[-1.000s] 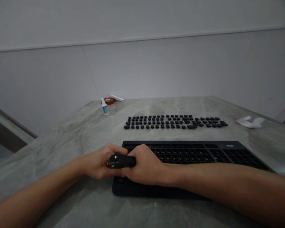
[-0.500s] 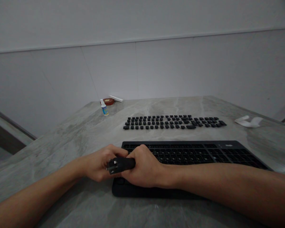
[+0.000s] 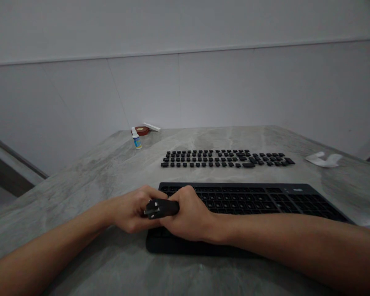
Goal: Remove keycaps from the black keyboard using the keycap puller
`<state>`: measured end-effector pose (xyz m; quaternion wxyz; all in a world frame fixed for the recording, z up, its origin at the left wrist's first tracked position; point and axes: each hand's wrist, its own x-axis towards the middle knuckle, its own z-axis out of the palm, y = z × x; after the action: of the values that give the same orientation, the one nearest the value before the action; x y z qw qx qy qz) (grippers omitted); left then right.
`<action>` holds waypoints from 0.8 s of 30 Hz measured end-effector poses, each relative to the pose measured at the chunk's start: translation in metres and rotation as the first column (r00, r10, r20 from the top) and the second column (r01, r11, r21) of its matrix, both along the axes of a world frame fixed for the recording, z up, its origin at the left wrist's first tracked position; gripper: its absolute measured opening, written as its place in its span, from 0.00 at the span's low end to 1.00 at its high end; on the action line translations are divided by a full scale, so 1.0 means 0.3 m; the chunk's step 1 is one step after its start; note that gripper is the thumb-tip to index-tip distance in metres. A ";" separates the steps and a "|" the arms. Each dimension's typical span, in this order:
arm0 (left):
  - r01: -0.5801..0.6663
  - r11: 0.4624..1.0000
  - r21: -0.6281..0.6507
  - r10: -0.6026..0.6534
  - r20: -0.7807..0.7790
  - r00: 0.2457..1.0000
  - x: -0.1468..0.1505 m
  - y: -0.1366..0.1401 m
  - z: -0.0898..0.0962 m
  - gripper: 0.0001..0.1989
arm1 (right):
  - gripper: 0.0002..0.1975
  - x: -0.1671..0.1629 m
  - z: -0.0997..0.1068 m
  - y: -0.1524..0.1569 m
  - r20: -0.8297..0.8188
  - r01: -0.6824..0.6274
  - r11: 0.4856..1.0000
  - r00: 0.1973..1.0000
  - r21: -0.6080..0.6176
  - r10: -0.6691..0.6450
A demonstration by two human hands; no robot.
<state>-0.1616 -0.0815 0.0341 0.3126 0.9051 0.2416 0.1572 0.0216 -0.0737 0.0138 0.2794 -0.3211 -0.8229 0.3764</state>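
A black keyboard (image 3: 255, 199) lies before me, with most of its keycaps off and the small key seats showing. My right hand (image 3: 186, 213) is wrapped round a black-handled tool (image 3: 163, 208), whose near end with short metal prongs sticks out to the left. The tool's far end is hidden behind my fingers, over the keyboard's left part. At the keyboard's left edge, my left hand (image 3: 138, 209) is curled, index finger and thumb reaching towards the right hand. Its fingertips are covered, so what they pinch does not show. Loose black keycaps (image 3: 209, 158) lie in rows behind the keyboard.
On the marbled tabletop (image 3: 89, 172) a small white-and-blue spray bottle (image 3: 137, 139) stands at back left. Behind it are a reddish-brown object (image 3: 142, 130) and a white strip (image 3: 151, 127). Crumpled white paper (image 3: 323, 159) lies at right. A wall rises behind the table.
The pronged end of the tool has tipped slightly up and to the right. Both hands keep nearly the same place. The whole view has shifted a little.
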 end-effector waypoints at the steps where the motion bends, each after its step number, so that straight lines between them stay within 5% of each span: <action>1: 0.010 1.000 0.015 -0.010 -0.002 1.000 -0.001 0.001 -0.001 0.04 | 0.15 0.002 0.001 0.000 -0.005 -0.014 1.000 1.000 0.006 0.014; 8: 0.093 0.953 0.290 -0.070 -0.090 0.993 -0.013 -0.009 -0.008 0.13 | 0.15 0.033 -0.010 0.011 -0.034 -0.227 0.960 0.971 0.162 0.236; 12: 0.062 0.901 0.429 -0.029 -0.083 0.996 -0.002 -0.026 0.004 0.11 | 0.15 0.039 -0.017 0.016 -0.119 -0.224 0.965 0.963 0.137 0.240; 17: 0.029 0.901 0.432 -0.041 0.019 0.999 -0.002 -0.023 -0.006 0.04 | 0.16 0.054 -0.004 0.022 -0.247 -0.172 0.980 0.950 0.098 0.191; 24: -0.039 0.888 0.459 -0.007 0.099 0.995 -0.018 -0.002 -0.018 0.06 | 0.18 0.066 -0.014 0.045 -0.316 -0.086 0.990 0.942 0.109 0.117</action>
<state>-0.1670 -0.0822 0.0286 0.0996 0.9426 0.1894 0.2566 0.0415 -0.0602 0.0098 0.4046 -0.1993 -0.7985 0.3987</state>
